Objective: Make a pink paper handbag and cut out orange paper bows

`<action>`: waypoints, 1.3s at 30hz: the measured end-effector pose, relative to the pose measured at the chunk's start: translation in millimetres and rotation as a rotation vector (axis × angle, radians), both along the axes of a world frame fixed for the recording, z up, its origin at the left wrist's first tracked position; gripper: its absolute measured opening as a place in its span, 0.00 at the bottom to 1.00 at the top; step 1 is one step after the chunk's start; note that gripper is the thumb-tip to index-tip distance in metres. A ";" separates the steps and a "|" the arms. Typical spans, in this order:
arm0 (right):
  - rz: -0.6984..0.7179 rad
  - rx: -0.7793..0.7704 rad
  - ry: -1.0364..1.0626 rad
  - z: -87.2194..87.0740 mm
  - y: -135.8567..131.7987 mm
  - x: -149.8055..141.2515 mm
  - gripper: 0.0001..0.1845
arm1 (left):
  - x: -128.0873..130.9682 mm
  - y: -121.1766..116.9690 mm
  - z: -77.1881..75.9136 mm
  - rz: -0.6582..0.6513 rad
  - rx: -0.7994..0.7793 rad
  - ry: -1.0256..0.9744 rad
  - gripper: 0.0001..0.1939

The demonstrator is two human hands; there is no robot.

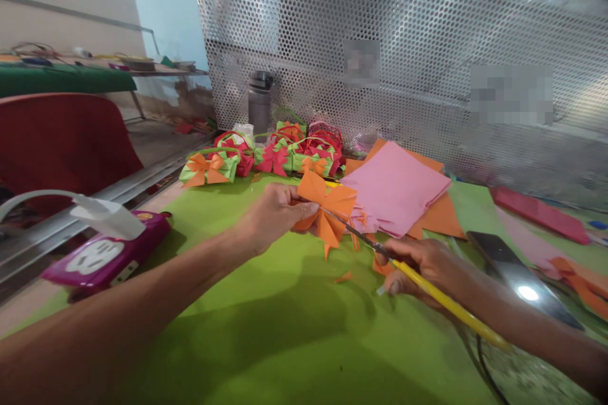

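Note:
In the head view, my left hand (pixel 280 215) pinches an orange folded-paper bow (pixel 335 199) between thumb and fingers above the green surface (pixel 228 329). My right hand (pixel 422 266) is closed around what looks like a soldering iron (pixel 437 294), with a yellow handle and thin metal shaft. Its tip meets the bow near the middle, by my left thumb; whether it presses on the paper I cannot tell. A short translucent stick (pixel 381 290) pokes out by my right thumb. Small orange paper scraps (pixel 344 277) lie beneath.
Behind stand several small paper baskets with bows (pixel 273 158) and a grey bottle (pixel 259 101). Pink paper sheets (pixel 396 186) lie right of centre, a phone (pixel 517 278) at right. A purple power strip (pixel 109 253) with a white plug sits left. A perforated metal panel (pixel 403 19) backs the table.

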State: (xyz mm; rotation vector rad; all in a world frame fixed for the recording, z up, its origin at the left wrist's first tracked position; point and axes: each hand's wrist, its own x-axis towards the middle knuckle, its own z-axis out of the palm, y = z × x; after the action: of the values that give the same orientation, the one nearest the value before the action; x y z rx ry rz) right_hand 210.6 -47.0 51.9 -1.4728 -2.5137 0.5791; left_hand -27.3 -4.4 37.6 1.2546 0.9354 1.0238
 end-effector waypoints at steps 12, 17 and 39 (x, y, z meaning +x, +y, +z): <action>-0.013 -0.058 -0.018 0.5 0.9 -0.1 0.26 | -0.2 -0.1 -0.7 0.022 -0.006 0.005 0.04; -0.007 -0.035 -0.010 0.8 1.4 0.4 0.25 | -3.4 1.8 -4.2 -0.003 0.001 0.038 0.07; 0.010 -0.112 -0.014 1.6 4.0 -0.6 0.22 | -10.6 8.5 -4.4 -0.117 0.027 -0.015 0.08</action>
State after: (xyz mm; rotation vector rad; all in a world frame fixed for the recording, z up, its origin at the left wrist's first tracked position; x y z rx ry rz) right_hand 210.0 -43.0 53.5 -1.5070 -2.5389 0.7253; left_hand -37.9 4.1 33.1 1.3072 0.8286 0.9556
